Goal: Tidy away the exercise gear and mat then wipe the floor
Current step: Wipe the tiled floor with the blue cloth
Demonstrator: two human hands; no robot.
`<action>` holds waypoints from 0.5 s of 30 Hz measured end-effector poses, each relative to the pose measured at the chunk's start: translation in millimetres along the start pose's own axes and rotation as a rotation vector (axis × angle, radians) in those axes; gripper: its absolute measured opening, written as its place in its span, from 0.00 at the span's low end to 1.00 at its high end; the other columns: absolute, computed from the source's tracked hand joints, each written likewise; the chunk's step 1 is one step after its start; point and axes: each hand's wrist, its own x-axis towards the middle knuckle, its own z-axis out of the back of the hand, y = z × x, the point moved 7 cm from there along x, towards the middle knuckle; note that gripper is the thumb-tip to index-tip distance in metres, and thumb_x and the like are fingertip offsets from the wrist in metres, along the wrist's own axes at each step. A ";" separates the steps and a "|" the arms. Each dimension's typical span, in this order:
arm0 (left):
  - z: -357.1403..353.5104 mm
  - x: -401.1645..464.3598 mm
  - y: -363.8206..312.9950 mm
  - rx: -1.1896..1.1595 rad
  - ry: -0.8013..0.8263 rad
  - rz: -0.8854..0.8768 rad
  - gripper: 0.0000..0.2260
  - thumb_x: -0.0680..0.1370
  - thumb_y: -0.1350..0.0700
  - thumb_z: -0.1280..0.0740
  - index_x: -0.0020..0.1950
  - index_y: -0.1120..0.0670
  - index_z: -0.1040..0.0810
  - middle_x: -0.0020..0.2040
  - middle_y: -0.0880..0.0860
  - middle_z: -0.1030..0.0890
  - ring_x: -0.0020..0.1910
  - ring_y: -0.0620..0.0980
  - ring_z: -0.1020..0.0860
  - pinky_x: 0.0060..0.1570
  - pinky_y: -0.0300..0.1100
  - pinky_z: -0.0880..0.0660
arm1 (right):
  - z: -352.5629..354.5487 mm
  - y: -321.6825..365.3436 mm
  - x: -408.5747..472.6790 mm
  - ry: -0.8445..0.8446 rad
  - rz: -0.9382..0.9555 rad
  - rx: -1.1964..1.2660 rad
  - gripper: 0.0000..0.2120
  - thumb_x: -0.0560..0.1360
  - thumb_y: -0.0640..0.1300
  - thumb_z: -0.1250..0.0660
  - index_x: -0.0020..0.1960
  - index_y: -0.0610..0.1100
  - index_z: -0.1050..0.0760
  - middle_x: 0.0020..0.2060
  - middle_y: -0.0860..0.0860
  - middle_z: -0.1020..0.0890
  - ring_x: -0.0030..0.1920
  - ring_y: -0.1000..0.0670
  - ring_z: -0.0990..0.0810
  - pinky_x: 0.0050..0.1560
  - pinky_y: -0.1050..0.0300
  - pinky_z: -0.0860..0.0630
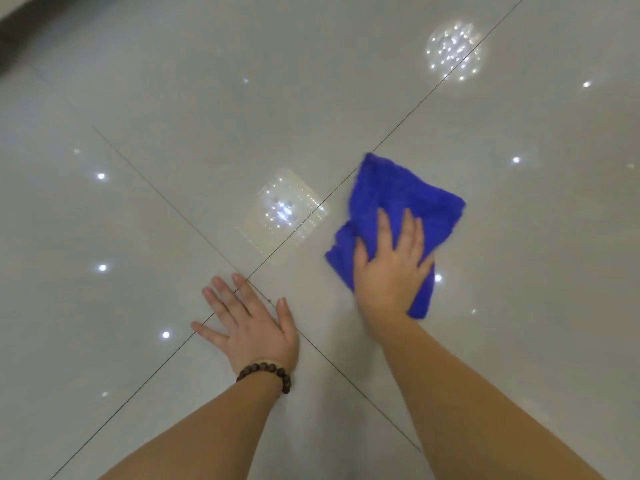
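Cloth (pixel 408 199) first: a bright blue, fluffy rag, rumpled and loosely folded over on itself, lying on the floor (pixel 173 133) to the right of where the grout lines (pixel 194 220) cross. The right hand (pixel 391 268) lies on top of its nearer half, palm down, fingers straight and a little spread, pressing the fabric against the tile rather than gripping it; the far corner of the cloth sticks out well beyond the fingertips, and a lower corner pokes out beside the wrist. The edges of this hand look slightly smeared. The left hand (pixel 249 327) is apart from the cloth, planted flat on the bare tile with all five fingers splayed wide and holding nothing; its fingers lie right across the crossing of the grout lines. A bracelet (pixel 266 372) of dark round beads circles that wrist. Both forearms are bare and reach in from the bottom edge. The floor itself is made of large, pale grey, glossy tiles, shiny enough to mirror the ceiling: small white points of light are scattered over it, a square cluster of glitter (pixel 284 209) sits just left of the cloth, and a rounder cluster (pixel 453 51) shows farther off near the top right. A dark band (pixel 20 19) runs along the top left corner, too blurred to make out.
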 end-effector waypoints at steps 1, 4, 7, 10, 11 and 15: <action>0.7 0.0 -0.7 -0.005 -0.003 0.000 0.34 0.78 0.40 0.58 0.78 0.58 0.59 0.79 0.60 0.59 0.77 0.58 0.63 0.70 0.70 0.59 | -9.1 28.6 -15.9 0.052 0.189 -0.021 0.26 0.76 0.59 0.44 0.73 0.54 0.36 0.74 0.47 0.36 0.74 0.44 0.41 0.69 0.37 0.43; 3.2 -2.0 -1.9 -0.010 0.003 -0.007 0.34 0.78 0.40 0.57 0.78 0.58 0.59 0.79 0.60 0.58 0.77 0.58 0.62 0.70 0.70 0.60 | -8.4 31.0 -26.5 0.150 0.482 -0.019 0.26 0.76 0.61 0.44 0.73 0.57 0.36 0.74 0.49 0.35 0.74 0.47 0.41 0.69 0.39 0.41; 4.9 -2.6 -1.8 0.004 0.024 0.001 0.34 0.78 0.40 0.59 0.78 0.57 0.63 0.78 0.59 0.62 0.76 0.57 0.66 0.70 0.69 0.62 | 9.2 -48.6 -24.2 0.133 0.436 -0.026 0.26 0.75 0.60 0.43 0.72 0.56 0.35 0.74 0.49 0.36 0.74 0.46 0.40 0.68 0.39 0.38; 6.2 -3.5 -3.5 0.007 0.025 -0.012 0.34 0.78 0.39 0.59 0.77 0.57 0.65 0.78 0.60 0.64 0.76 0.57 0.67 0.69 0.69 0.62 | 38.4 -155.2 -33.8 0.058 0.157 -0.030 0.27 0.75 0.59 0.45 0.72 0.50 0.34 0.73 0.44 0.36 0.73 0.42 0.39 0.67 0.37 0.36; 6.6 -3.4 -3.9 0.005 0.023 -0.014 0.34 0.78 0.39 0.59 0.77 0.57 0.64 0.78 0.60 0.63 0.76 0.57 0.66 0.69 0.69 0.62 | 45.7 -179.4 -40.6 0.028 0.052 -0.026 0.28 0.76 0.58 0.45 0.72 0.49 0.34 0.73 0.43 0.36 0.73 0.41 0.39 0.67 0.36 0.37; 5.0 -3.2 -2.9 0.015 0.010 -0.015 0.34 0.78 0.39 0.60 0.78 0.58 0.63 0.78 0.60 0.62 0.76 0.58 0.65 0.69 0.70 0.61 | 42.0 -185.3 -66.6 -0.100 -0.602 0.049 0.27 0.78 0.57 0.44 0.75 0.50 0.38 0.76 0.44 0.41 0.75 0.42 0.44 0.69 0.35 0.44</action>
